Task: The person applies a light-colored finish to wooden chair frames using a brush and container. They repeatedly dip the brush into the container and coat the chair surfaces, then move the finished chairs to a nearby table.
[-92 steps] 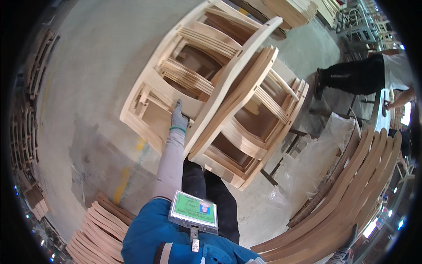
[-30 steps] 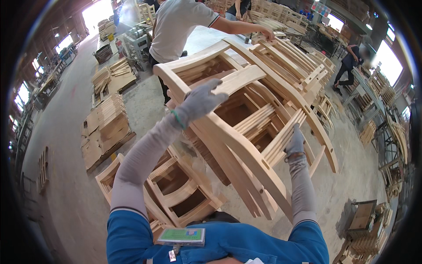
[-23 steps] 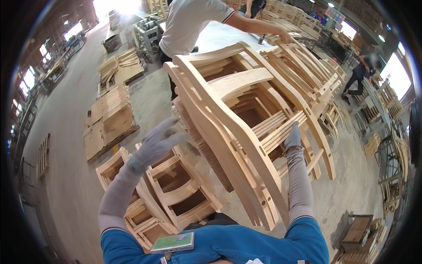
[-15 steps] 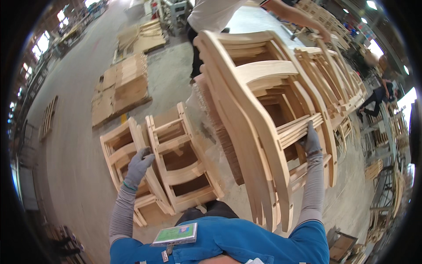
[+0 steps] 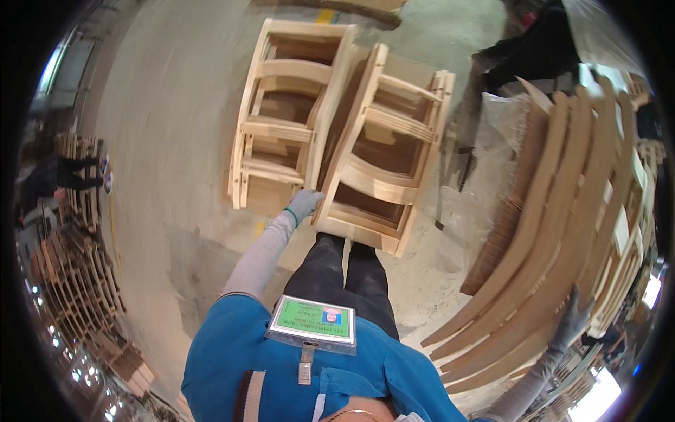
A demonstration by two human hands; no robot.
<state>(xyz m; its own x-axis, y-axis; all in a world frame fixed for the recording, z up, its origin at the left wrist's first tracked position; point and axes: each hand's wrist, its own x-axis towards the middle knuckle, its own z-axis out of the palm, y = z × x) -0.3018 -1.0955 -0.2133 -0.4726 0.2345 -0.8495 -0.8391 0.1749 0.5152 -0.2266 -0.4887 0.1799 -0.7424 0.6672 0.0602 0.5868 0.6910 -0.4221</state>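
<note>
My left hand (image 5: 304, 204), in a grey glove, has its fingers curled at the near end of the left stack of pale wooden chair-back frames (image 5: 293, 69), at its right rail. Close beside that stack lies a second stack of such frames (image 5: 382, 180), slightly slanted. Far to the right stands a tall pile of long curved wooden frames (image 5: 524, 299), seen from its side rails. Against the outer rail of that pile rests my right hand (image 5: 573, 316), also gloved, its fingers stretched out and apart along the wood.
Brown cardboard layers and clear plastic wrap (image 5: 503, 119) sit beside the curved pile. A dark-clothed person (image 5: 538, 46) is at the upper right. Stacked wooden parts (image 5: 77, 281) stand at the far left. Cardboard (image 5: 365, 8) lies at the top edge.
My view has swung to the right and down. My left hand has shifted to the near end of the left stack. My right hand has left the crossbars for the pile's outer rail.
</note>
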